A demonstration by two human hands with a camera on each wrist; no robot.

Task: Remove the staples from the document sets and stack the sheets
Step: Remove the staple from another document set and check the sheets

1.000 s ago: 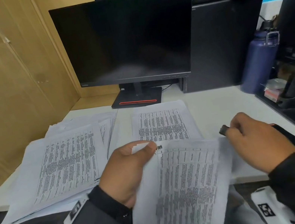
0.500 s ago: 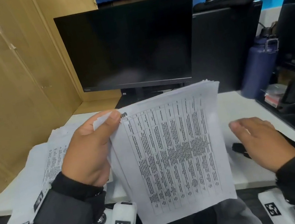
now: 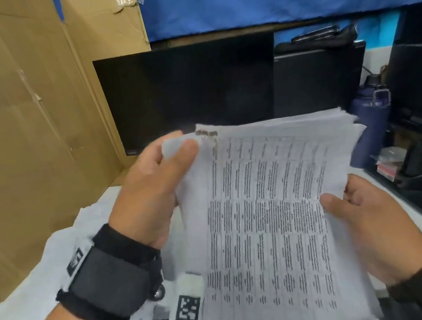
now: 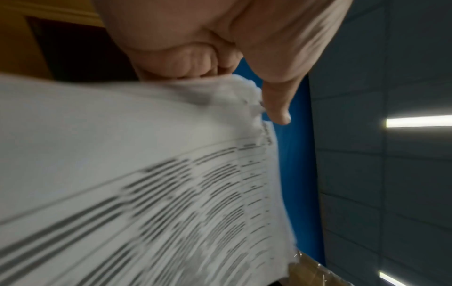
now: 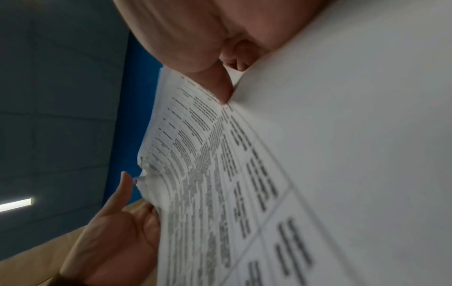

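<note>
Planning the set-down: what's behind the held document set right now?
Behind the document set: black monitor, blue bottle, loose sheets on the desk. The desk directly behind is covered.

Left hand [image 4: 220, 38] fills the top of frame, pinching the upper corner of a printed document set [image 4: 146, 183]. Thumb [image 4: 278, 104] lies along the frayed corner, tip pointing down; curled fingers [image 4: 190, 62] press the sheet edge from behind. Pages show blurred table rows and fan out below. Behind: blue panel [image 4: 300, 174], grey tiled ceiling [image 4: 391, 58] with lit strip lights [image 4: 418, 121], cardboard [image 4: 318, 274] bottom right.
</note>
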